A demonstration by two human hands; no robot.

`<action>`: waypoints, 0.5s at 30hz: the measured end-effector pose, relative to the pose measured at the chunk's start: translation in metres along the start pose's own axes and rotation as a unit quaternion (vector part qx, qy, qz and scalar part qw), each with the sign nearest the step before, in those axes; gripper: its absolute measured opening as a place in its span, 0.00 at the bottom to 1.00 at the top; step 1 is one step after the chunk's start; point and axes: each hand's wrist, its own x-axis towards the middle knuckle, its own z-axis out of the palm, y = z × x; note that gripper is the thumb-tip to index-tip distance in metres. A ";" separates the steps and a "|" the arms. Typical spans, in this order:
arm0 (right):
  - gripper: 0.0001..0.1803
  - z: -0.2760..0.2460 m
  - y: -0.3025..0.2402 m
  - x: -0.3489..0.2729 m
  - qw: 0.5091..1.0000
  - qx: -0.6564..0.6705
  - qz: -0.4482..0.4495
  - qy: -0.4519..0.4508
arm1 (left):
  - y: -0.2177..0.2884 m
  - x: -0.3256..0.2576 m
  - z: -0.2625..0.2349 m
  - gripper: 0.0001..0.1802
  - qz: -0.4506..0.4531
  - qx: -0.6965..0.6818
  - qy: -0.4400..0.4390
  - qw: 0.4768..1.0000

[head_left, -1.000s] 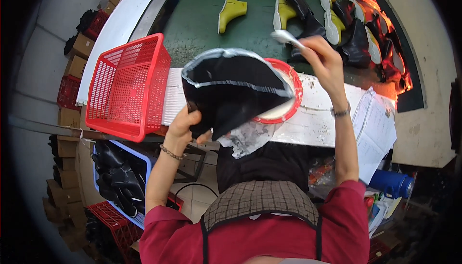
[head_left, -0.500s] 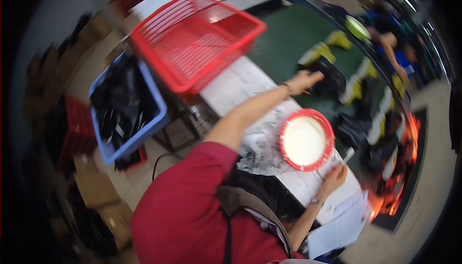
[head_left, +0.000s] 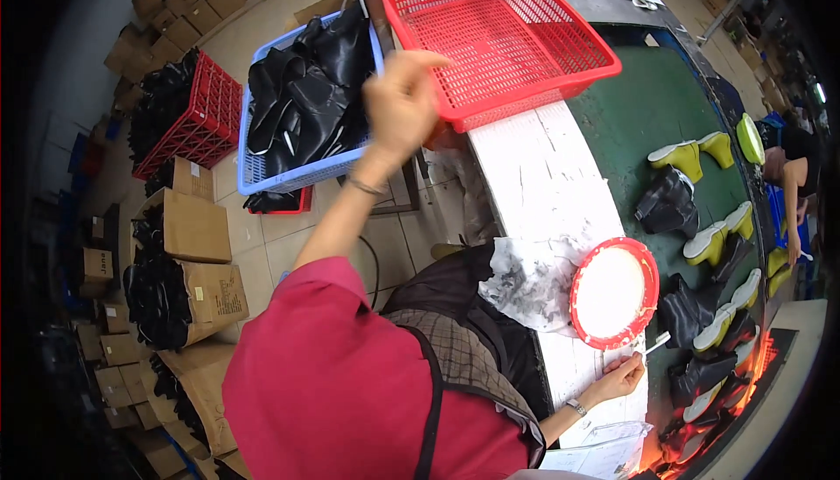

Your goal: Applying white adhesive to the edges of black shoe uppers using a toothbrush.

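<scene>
My left hand (head_left: 402,108) is raised near the right edge of a blue basket (head_left: 306,175) piled with black leather boot uppers (head_left: 311,95). It is slightly blurred, with one finger stretched out and nothing visible in its grasp. Low on the white bench (head_left: 547,165), my right hand (head_left: 619,380) grips a small brush (head_left: 657,342), its pale end pointing toward the belt. Just above that hand stands a red-rimmed bowl of white paste (head_left: 610,294). A smudged sheet (head_left: 534,283) lies beside the bowl.
An openwork red basket (head_left: 534,99) sits at the bench's far end. Along the green belt (head_left: 617,95) are black boots (head_left: 668,203) and yellow-green shoe-shaped pieces (head_left: 678,161) with white undersides. An orange glow shows at the belt's near end. A co-worker (head_left: 792,174) is across it; cartons (head_left: 192,226) stand left.
My left hand has left the black boot on the belt and swung left toward the blue basket. My right hand still holds the brush beside the bowl. The view has turned leftward.
</scene>
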 end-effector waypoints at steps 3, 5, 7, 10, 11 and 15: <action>0.17 -0.001 -0.002 -0.002 1.000 -0.011 -0.006 -0.001 | -0.117 0.011 -0.079 0.21 -0.001 0.257 0.106 0.961; 0.17 0.002 -0.005 -0.003 1.000 -0.010 -0.009 -0.008 | -0.213 0.006 -0.136 0.23 -0.084 0.424 0.157 0.888; 0.17 0.002 -0.006 -0.004 1.000 -0.014 -0.014 -0.004 | -0.274 0.001 -0.163 0.34 -0.349 0.528 0.111 0.767; 0.16 0.003 0.002 0.001 1.000 -0.005 -0.013 -0.023 | -0.345 -0.006 -0.244 0.52 -0.504 0.414 -0.066 0.755; 0.16 0.004 0.008 0.003 1.000 -0.008 -0.007 -0.026 | -0.358 -0.014 -0.260 0.54 -0.454 0.424 -0.035 0.783; 0.16 -0.004 0.002 -0.002 0.998 -0.056 -0.029 -0.004 | -0.332 -0.022 -0.234 0.57 -0.439 0.422 -0.083 0.789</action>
